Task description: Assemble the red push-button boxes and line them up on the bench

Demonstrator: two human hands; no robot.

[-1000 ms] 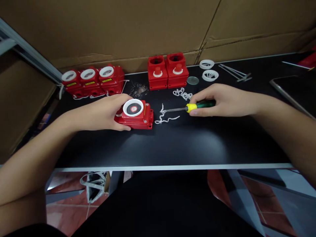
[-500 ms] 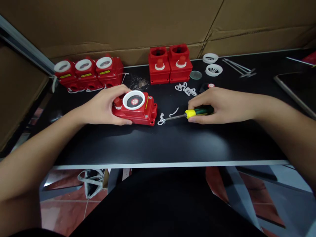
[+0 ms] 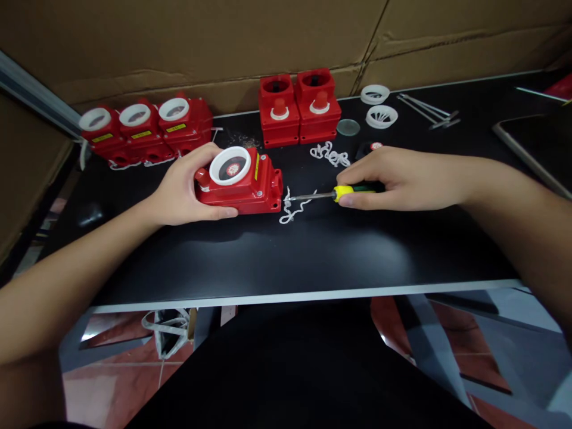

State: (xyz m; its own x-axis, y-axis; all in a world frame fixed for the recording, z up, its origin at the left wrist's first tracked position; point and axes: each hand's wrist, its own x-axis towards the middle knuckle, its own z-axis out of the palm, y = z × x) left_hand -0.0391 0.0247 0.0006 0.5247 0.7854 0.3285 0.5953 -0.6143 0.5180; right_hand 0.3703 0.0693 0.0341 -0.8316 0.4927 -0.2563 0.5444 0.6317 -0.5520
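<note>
Left hand [image 3: 181,187] has its grip around the red, glossy, blocky box [image 3: 250,196], on or just above the black bench [image 3: 268,262]; right hand [image 3: 393,179] grasps the yellow-and-green-handled metal screwdriver [image 3: 342,193] — pointing at the thin white cord [image 3: 295,211]. Handling this cord seems the present step; next move calls for steadiness.

red housing [image 3: 263,193]: glossy, smooth, hard-looking
white ring [image 3: 213,169]: smooth, plastic-looking
screwdriver handle [image 3: 343,193]: plastic-looking
screwdriver shank [image 3: 313,196]: shiny bare metal
white cord [image 3: 285,220]: matt, string-like
round disc [image 3: 348,127]: glass-like, translucent
tabletop [image 3: 268,256]: smooth black, soft sheen
back panel [image 3: 201,47]: creased matt brown cardboard
</note>
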